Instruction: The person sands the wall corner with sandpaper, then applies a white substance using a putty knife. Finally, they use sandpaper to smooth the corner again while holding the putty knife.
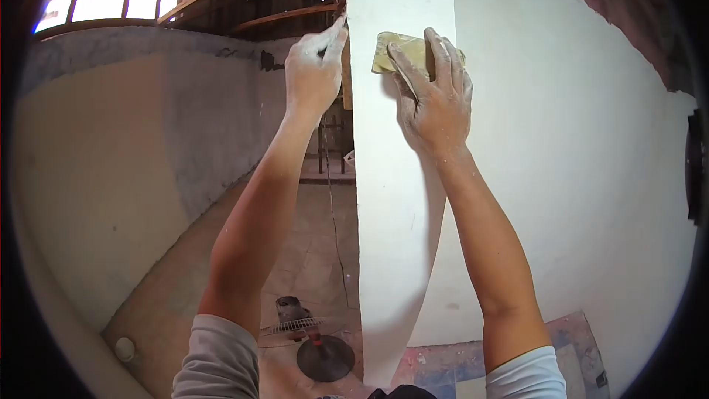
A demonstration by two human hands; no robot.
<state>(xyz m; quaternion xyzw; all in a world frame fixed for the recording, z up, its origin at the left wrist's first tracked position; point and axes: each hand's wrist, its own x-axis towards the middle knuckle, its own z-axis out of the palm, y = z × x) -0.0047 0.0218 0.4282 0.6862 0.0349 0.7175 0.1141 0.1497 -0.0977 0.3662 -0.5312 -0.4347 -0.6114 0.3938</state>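
My right hand [443,100], dusted with white powder, presses a yellowish piece of sandpaper [405,48] flat against the upper part of a white pillar face [395,199]. Its fingers lie over the sheet, and part of the paper sticks out to the left. My left hand [316,66], whitened with dust too, is raised at the pillar's left edge. Its fingers are curled, with one fingertip reaching up by the edge; what they grip, if anything, is hidden.
A white wall [569,177] continues right of the pillar. Lower left on the floor stands a fan [325,358] with a round dark base, and a cord [336,222] hangs down beside the pillar. Behind is a room with a partly painted wall [96,148] and wooden beams above.
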